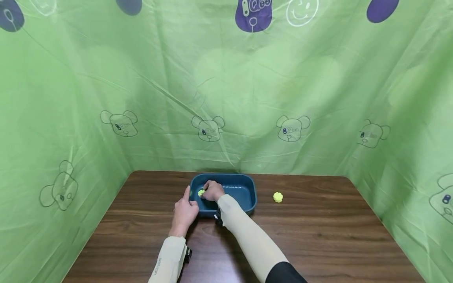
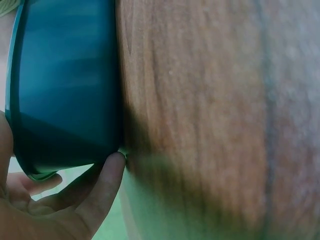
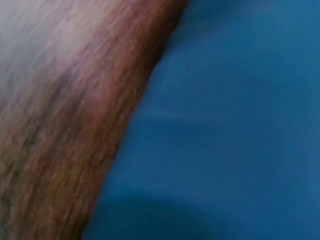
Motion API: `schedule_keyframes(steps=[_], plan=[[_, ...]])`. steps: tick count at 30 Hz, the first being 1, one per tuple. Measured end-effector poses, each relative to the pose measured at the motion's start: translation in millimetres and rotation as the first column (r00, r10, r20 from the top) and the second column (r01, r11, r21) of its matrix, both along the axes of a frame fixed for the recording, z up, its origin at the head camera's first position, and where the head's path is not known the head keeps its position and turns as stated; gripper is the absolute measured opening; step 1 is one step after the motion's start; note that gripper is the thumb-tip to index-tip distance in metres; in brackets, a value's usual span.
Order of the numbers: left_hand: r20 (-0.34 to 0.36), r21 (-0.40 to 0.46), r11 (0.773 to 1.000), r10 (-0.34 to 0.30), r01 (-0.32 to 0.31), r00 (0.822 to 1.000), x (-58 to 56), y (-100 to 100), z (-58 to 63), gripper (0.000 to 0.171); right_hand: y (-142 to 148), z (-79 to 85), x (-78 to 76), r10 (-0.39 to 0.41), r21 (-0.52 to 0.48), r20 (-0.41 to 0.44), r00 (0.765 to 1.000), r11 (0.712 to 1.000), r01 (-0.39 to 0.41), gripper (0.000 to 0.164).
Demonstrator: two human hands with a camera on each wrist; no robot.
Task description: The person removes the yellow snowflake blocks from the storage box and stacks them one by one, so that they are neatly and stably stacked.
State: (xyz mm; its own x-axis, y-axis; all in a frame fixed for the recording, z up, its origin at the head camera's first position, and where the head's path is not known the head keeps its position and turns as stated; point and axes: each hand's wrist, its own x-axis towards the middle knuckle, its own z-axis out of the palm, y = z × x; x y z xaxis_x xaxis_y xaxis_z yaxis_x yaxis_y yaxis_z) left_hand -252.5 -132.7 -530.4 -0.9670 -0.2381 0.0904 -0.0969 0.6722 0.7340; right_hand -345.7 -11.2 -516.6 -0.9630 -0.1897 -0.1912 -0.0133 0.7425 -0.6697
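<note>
A dark blue rectangular basin (image 1: 244,210) stands near the table's back edge. My left hand (image 1: 185,212) holds its near left corner; in the left wrist view, the fingers (image 2: 102,192) reach round the basin's end wall (image 2: 65,90). Over the inside of the basin, my right hand (image 1: 214,191) bends its fingers down and pinches a small yellow flower-shaped piece (image 1: 200,193) by the left wall. A second yellow flower-shaped piece (image 1: 277,197) lies on the table right of the basin. The right wrist view shows only the blurred basin wall (image 3: 215,125), without fingers.
A brown wood-grain table (image 1: 318,232) lies under everything. Green cloth (image 1: 244,149) with printed bear heads hangs behind the table and along both sides.
</note>
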Motion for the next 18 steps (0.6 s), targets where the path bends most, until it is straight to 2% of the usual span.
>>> schedule_keyframes(steps=[4, 15, 18], plan=[[0.004, 0.004, 1.000, -0.001, 0.001, 1.000, -0.1, 0.5, -0.1, 0.068, 0.6, -1.1, -1.1, 0.013, 0.021, -0.013, 1.000, 1.000, -0.013, 0.024], [-0.008, 0.003, 1.000, 0.007, -0.007, 1.000, -1.5, 1.9, -0.9, 0.067, 0.9, 0.8, 0.5, 0.013, 0.041, -0.010, 1.000, 0.999, -0.013, 0.021], [-0.014, 0.000, 1.000, 0.012, -0.012, 1.000, -1.7, 2.5, 0.0, 0.067, 0.6, 1.5, 0.7, 0.021, 0.063, -0.022, 1.000, 0.998, -0.020, 0.015]])
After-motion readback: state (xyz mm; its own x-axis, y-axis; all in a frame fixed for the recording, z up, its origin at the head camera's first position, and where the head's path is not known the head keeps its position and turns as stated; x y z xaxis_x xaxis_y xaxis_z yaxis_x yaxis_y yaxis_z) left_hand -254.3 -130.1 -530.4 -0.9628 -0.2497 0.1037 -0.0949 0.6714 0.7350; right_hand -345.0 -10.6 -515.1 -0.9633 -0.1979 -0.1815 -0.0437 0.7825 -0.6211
